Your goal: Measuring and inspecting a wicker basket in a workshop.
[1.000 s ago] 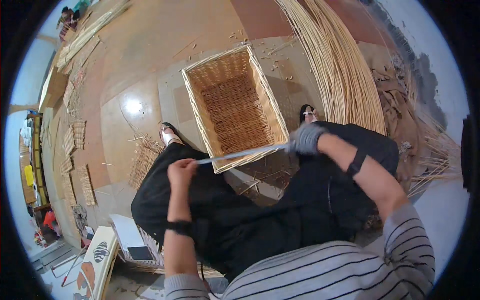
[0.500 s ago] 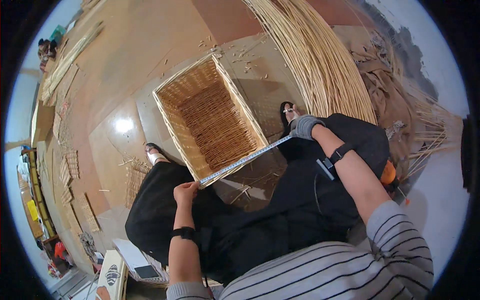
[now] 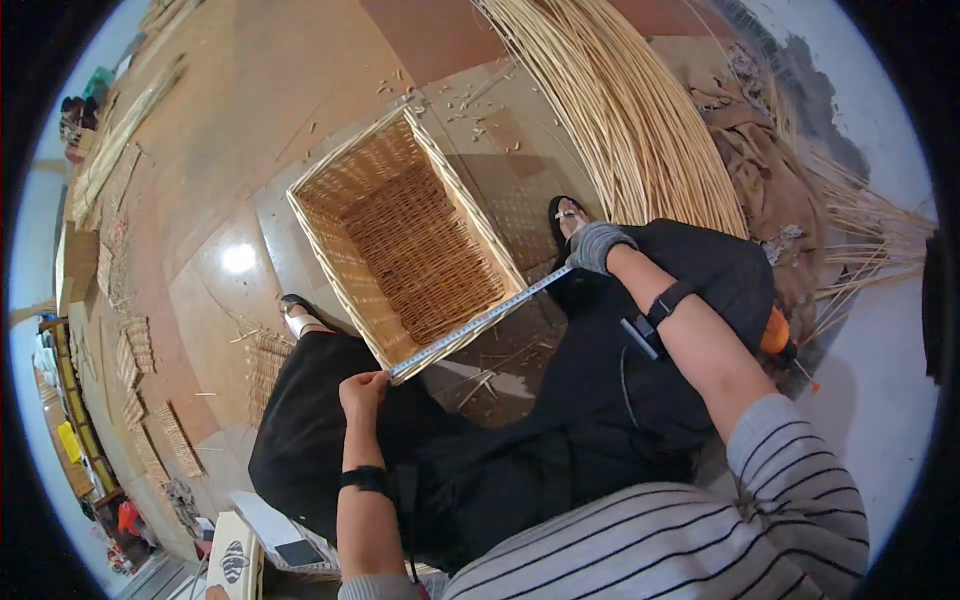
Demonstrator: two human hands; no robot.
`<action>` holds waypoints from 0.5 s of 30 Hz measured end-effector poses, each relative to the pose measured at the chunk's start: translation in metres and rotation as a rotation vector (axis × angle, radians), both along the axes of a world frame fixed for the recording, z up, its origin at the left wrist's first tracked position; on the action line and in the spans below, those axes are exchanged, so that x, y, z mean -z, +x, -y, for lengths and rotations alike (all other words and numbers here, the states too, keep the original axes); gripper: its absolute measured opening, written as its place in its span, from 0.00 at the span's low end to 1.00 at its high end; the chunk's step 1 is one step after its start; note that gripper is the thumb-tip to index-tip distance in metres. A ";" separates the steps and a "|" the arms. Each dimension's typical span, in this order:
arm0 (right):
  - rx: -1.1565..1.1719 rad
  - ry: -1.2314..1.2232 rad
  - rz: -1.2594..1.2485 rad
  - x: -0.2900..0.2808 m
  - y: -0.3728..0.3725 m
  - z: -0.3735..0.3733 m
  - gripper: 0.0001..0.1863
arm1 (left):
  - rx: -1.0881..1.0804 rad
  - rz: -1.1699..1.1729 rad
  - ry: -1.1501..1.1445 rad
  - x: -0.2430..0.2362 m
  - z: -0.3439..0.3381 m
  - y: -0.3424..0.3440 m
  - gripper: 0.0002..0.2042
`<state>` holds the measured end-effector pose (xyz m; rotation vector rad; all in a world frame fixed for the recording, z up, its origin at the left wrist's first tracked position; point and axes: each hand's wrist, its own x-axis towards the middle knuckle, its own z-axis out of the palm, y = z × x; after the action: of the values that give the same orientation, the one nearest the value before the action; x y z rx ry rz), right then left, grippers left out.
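Observation:
A rectangular wicker basket [image 3: 322,240], open at the top with a browner woven bottom, stands on the floor between my feet. Across its near rim runs a pale measuring tape [image 3: 480,320], stretched from hand to hand. My left hand [image 3: 362,393], bare, pinches the tape's end at the basket's near left corner. In a grey glove, my right hand [image 3: 600,248] is closed on the tape past the near right corner, apart from the basket and above my right knee. Its fingertips are partly hidden, and the tape's case cannot be seen.
A long bundle of pale wicker rods [image 3: 640,130] lies at the far right, beside brown cloth [image 3: 765,180]. Cut rod bits [image 3: 487,110] are scattered beyond the basket. Woven panels [image 3: 177,440] lie at left, and a phone [image 3: 299,554] sits near my left elbow.
The whole view has shifted slightly, moving basket, tape and hands a little left together. Both hands keep their hold on the tape, which still lies along the near rim.

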<state>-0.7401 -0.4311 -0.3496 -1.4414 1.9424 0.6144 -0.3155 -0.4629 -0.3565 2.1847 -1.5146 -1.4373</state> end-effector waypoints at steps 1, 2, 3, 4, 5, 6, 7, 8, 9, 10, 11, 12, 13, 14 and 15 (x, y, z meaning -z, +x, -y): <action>0.062 0.238 0.057 -0.018 0.006 0.005 0.47 | -0.009 -0.012 0.007 0.000 0.000 0.001 0.08; 0.064 0.240 0.052 -0.019 0.006 0.004 0.47 | -0.008 -0.017 0.009 -0.001 0.000 -0.001 0.08; 0.092 0.207 0.029 -0.018 0.007 0.004 0.46 | -0.019 -0.040 0.027 -0.001 0.000 -0.001 0.08; 0.123 0.174 0.002 -0.017 0.007 0.002 0.46 | -0.027 -0.065 0.045 -0.001 0.001 -0.003 0.08; 0.122 0.178 -0.002 0.001 0.003 -0.007 0.46 | -0.028 -0.070 0.050 -0.002 0.001 -0.005 0.08; 0.035 -0.290 -0.151 0.029 -0.008 -0.024 0.31 | -0.029 -0.107 0.060 -0.006 0.003 -0.012 0.07; -0.069 -0.755 -0.281 0.030 -0.002 -0.026 0.21 | -0.043 -0.133 0.071 -0.007 0.003 -0.011 0.07; -0.076 -0.751 -0.276 0.028 -0.005 -0.023 0.21 | -0.051 -0.132 0.076 -0.007 0.004 -0.010 0.07; -0.055 -0.382 -0.134 -0.009 0.009 -0.007 0.21 | -0.052 -0.086 0.083 -0.007 0.003 -0.002 0.07; -0.028 -0.008 -0.015 -0.031 0.013 0.000 0.20 | -0.040 -0.056 0.093 -0.005 0.003 -0.002 0.06; -0.035 -0.003 -0.021 -0.031 0.010 0.000 0.20 | -0.047 -0.061 0.098 -0.003 0.004 -0.004 0.06; -0.115 0.017 0.092 -0.025 0.008 -0.001 0.19 | -0.042 -0.074 0.094 -0.003 0.005 -0.003 0.07; -0.194 0.039 0.206 -0.019 0.005 -0.003 0.18 | -0.038 -0.087 0.089 -0.003 0.005 -0.002 0.07; -0.274 0.062 0.321 -0.014 0.004 -0.004 0.17 | -0.051 -0.085 0.093 -0.003 0.007 0.000 0.07; -0.284 0.069 0.319 -0.008 0.000 -0.005 0.17 | -0.072 -0.046 0.058 -0.005 0.009 -0.002 0.07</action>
<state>-0.7401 -0.4256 -0.3415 -1.6725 1.4724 0.5319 -0.3178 -0.4718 -0.3517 2.1986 -1.3819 -1.5159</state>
